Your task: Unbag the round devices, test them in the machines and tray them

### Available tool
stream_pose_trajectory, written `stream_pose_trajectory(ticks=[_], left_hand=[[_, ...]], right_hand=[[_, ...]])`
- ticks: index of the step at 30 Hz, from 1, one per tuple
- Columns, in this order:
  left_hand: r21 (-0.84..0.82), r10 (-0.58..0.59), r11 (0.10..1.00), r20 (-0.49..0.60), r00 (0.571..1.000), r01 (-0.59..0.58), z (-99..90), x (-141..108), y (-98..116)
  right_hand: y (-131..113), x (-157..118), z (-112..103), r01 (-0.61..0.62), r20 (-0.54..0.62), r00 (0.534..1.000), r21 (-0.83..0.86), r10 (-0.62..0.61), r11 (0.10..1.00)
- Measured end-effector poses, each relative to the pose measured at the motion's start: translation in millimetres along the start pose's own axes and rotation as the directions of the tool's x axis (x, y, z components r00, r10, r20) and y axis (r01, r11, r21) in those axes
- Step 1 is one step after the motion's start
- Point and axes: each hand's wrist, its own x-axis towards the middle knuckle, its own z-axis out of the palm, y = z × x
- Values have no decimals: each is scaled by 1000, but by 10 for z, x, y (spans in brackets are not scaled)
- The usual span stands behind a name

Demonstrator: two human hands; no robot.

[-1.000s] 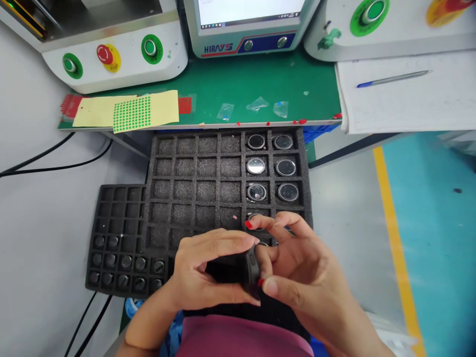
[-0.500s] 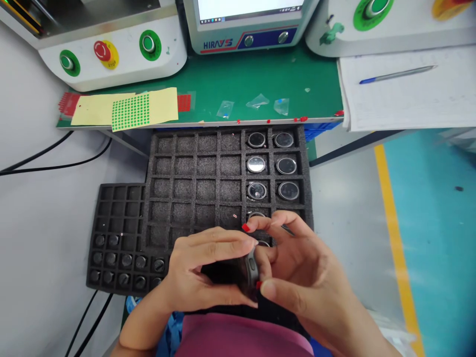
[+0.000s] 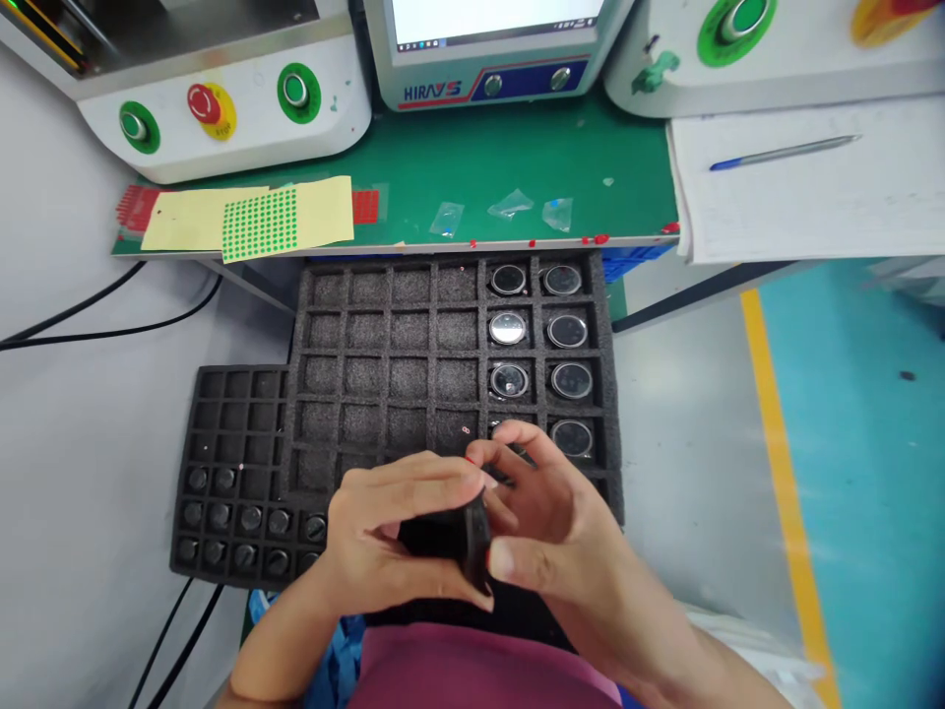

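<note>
My left hand [image 3: 391, 537] is closed round a dark watch body [image 3: 476, 542], thumb below and fingers above, tilted so that mostly its edge faces me. My right hand [image 3: 550, 522] is at the right side of this watch body, with the thumb against its edge and another finger close to it; the exact contact is partly hidden. Small red bits show at the right fingertips. Below and behind both hands lies a black foam tray [image 3: 409, 374], with round watch bodies [image 3: 571, 380] in its two right columns.
A smaller black tray [image 3: 236, 421] with small dark round parts sits at left. Above are a green bench [image 3: 443, 158], sticker sheets [image 3: 258, 222], plastic film scraps [image 3: 511, 204], a pen [image 3: 783, 153] on papers [image 3: 804, 212], a monitor [image 3: 494, 25] and a machine panel with buttons [image 3: 243, 123].
Both hands and the watch body have shifted slightly left. The watch body has turned, its side button no longer visible. A watch in the right column has come into view.
</note>
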Motion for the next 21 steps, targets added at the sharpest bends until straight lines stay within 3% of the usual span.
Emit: stream_pose_trajectory(ticks=[3, 5, 9, 12, 16, 21], left_hand=[[-230, -141, 964, -12, 990, 134, 24, -15, -23], [-411, -260, 878, 22, 965, 246, 55, -14, -23], [-586, -385, 740, 30, 922, 328, 153, 3, -6], [-596, -389, 750, -50, 920, 285, 250, 20, -11], [-489, -328, 847, -173, 929, 208, 360, 34, -47], [-267, -336, 924, -229, 914, 273, 419, 19, -48]], right_hand=[[64, 41, -41, 42, -16, 999, -10, -42, 999], [76, 58, -81, 145, -39, 989, -1, -145, 989], [74, 92, -132, 360, -198, 909, -76, -368, 930], [119, 102, -102, 389, -184, 900, -68, -395, 919], [202, 91, -2, 406, -111, 908, -5, -404, 914], [229, 74, 92, 333, -103, 939, 36, -328, 942]])
